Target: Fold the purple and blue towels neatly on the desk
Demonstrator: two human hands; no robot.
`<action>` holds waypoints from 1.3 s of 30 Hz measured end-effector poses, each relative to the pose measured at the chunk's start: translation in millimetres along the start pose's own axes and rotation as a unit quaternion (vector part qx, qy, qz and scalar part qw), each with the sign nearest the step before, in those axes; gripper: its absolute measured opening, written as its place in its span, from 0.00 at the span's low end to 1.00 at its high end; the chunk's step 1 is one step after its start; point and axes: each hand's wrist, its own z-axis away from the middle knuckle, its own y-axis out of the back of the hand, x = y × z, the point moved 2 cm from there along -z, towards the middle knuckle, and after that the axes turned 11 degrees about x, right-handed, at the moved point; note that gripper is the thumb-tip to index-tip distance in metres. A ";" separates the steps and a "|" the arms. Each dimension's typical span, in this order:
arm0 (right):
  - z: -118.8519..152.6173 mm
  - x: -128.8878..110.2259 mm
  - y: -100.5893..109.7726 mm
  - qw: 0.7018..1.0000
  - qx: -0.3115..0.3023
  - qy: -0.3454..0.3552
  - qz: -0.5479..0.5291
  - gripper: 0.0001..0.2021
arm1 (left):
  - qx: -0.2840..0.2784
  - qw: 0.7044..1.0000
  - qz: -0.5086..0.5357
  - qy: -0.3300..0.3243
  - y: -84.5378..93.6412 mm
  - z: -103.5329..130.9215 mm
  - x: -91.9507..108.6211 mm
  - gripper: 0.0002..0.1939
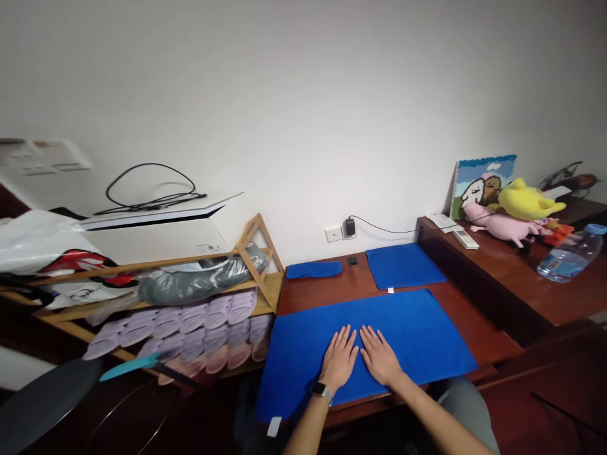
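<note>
**Resting left hand (340,358) and right hand (380,358) flat on large blue cloth (360,385)**

Taking the wooden rack (271,287) as reference, the large blue cloth is lying spread just to its right, on the desk (308,294). A smaller blue cloth (405,265) is lying well apart from the rack, also on its right side.

Both hands are lying palm down, fingers extended and close together, gripping nothing; the left is lying closer to the rack.

Assessment: the large cloth is looking thin, light, limp and not fragile; it is probably offering little stiffness and may be prone to sliding or creasing. Corners are appearing the soundest holds: one pair on the rack-side edge, where a white tag (274,426) is showing, the other pair farthest from the rack.
</note>
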 end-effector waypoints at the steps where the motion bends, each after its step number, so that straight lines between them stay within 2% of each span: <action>1: 3.2 5.1 1.1 1.000 0.001 -0.003 0.002 0.30 | -0.002 1.000 -0.006 0.015 5.1 7.8 -10.0 0.29; 2: 7.4 15.7 4.9 1.000 0.004 -0.010 0.007 0.30 | -0.001 0.999 -0.015 0.035 11.8 18.7 -24.9 0.30; 4: 20.3 51.3 18.7 0.999 0.011 -0.037 0.025 0.31 | 0.010 0.996 -0.039 0.083 27.2 49.2 -63.7 0.30; 6: 39.7 101.3 36.7 0.995 0.012 -0.085 0.058 0.33 | 0.041 0.987 -0.068 0.143 42.1 85.6 -104.4 0.31; 8: 63.0 156.5 54.7 0.982 0.015 -0.154 0.105 0.35 | 0.065 0.977 -0.080 0.188 52.6 118.5 -135.3 0.32; 11: 93.2 222.0 73.3 0.961 0.023 -0.224 0.161 0.38 | 0.095 0.966 -0.051 0.234 59.9 148.4 -155.3 0.33; 13: 103.8 242.2 78.0 0.955 0.025 -0.236 0.176 0.39 | 0.120 0.952 -0.015 0.283 61.9 157.7 -156.6 0.34; 15: 105.6 242.5 78.0 0.954 0.036 -0.231 0.186 0.39 | 0.151 0.925 0.014 0.349 63.9 165.6 -154.6 0.35; 18: 95.4 215.1 72.7 0.959 0.072 -0.201 0.188 0.39 | 0.208 0.880 0.028 0.427 68.5 181.4 -150.1 0.39; 20: 84.2 188.4 66.3 0.969 0.082 -0.163 0.166 0.37 | 0.236 0.867 0.037 0.438 71.2 192.9 -145.3 0.39; 22: 73.7 164.5 58.8 0.980 0.067 -0.129 0.134 0.35 | 0.252 0.864 0.059 0.431 72.9 202.9 -139.0 0.37; 24: 67.1 150.1 52.0 0.985 0.043 -0.124 0.115 0.34 | 0.266 0.860 0.088 0.427 74.0 211.0 -132.5 0.36; 29: 67.3 151.6 45.5 0.981 0.023 -0.144 0.129 0.33 | 0.266 0.837 0.134 0.460 74.1 223.7 -121.2 0.36; 33: 71.7 160.8 47.5 0.979 0.016 -0.147 0.143 0.33 | 0.287 0.842 0.110 0.443 73.0 227.6 -114.8 0.33; 37: 69.1 166.1 50.5 0.981 -0.007 -0.145 0.131 0.34 | 0.292 0.877 0.036 0.381 73.6 229.0 -114.9 0.26; 39: 59.1 164.8 52.4 0.984 -0.001 -0.129 0.119 0.34 | 0.293 0.891 -0.004 0.346 76.5 220.2 -118.8 0.23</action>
